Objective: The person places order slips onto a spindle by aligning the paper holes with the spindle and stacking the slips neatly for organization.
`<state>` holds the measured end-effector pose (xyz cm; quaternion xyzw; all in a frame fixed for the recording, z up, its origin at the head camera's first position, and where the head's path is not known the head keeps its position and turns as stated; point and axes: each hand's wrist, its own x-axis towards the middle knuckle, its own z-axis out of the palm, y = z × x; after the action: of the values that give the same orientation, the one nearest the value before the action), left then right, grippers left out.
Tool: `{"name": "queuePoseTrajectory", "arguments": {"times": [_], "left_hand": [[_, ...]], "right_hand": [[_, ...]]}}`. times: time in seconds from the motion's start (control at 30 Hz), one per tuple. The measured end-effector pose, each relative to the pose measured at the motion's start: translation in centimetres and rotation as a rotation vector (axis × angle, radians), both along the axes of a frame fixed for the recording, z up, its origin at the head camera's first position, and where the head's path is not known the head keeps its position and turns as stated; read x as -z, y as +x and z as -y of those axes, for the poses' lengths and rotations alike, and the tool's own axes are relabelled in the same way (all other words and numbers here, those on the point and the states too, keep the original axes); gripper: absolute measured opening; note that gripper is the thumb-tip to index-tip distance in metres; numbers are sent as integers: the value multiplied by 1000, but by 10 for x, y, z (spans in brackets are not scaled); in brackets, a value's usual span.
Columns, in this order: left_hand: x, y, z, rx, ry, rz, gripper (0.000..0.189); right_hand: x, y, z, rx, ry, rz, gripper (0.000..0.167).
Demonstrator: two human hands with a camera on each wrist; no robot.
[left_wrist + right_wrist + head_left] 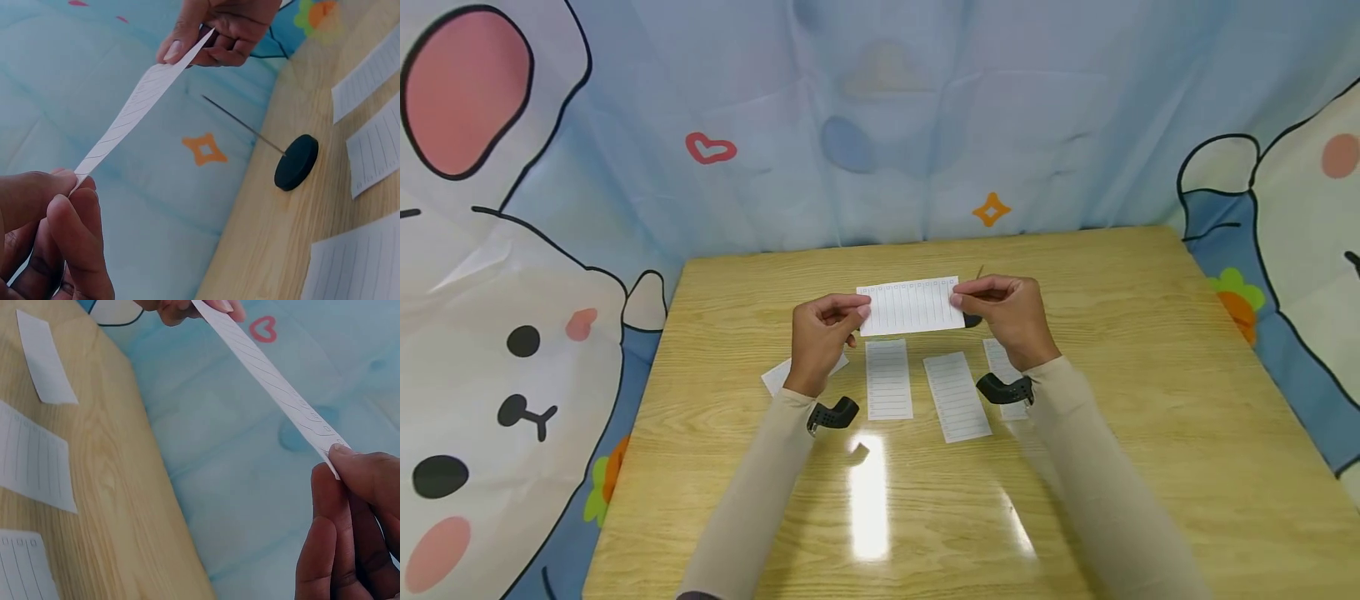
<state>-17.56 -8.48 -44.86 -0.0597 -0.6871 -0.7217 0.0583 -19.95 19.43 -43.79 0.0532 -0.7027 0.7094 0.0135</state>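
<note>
A white ruled slip of paper [910,307] with small checkboxes along one edge is stretched sideways between both hands, raised above the table. My left hand [823,337] pinches its left end between thumb and fingers. At the other end, my right hand [1007,312] pinches it the same way; in the right wrist view the thumb [369,478] lies on the slip's face. Behind the right end stands a bill spike, its round black base [297,162] and thin upright metal rod [244,128] plain in the left wrist view. In the head view, slip and hand partly cover that base.
On the wooden table [700,467] lie more ruled slips: one by the left wrist [778,377], partly hidden, two in the middle [888,380] [957,397], and one under the right wrist [997,360]. A blue cartoon-printed curtain [925,150] hangs along the table's back edge.
</note>
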Motion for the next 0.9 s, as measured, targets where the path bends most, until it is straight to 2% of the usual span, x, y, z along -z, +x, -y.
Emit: {"name": "queuePoseTrajectory", "arguments": {"times": [0.33,0.6,0.9], "left_hand": [[-4,-18,-24,41,6,24,13],[-4,-31,-35,68,-12,42,13],[-5,-47,-50,87,-16,66,14]], "right_hand": [[-5,-5,-23,69,38,24,13],[-8,-13,-35,85,52,23,13],[-12,-22,-49,88,33,86,14]]}}
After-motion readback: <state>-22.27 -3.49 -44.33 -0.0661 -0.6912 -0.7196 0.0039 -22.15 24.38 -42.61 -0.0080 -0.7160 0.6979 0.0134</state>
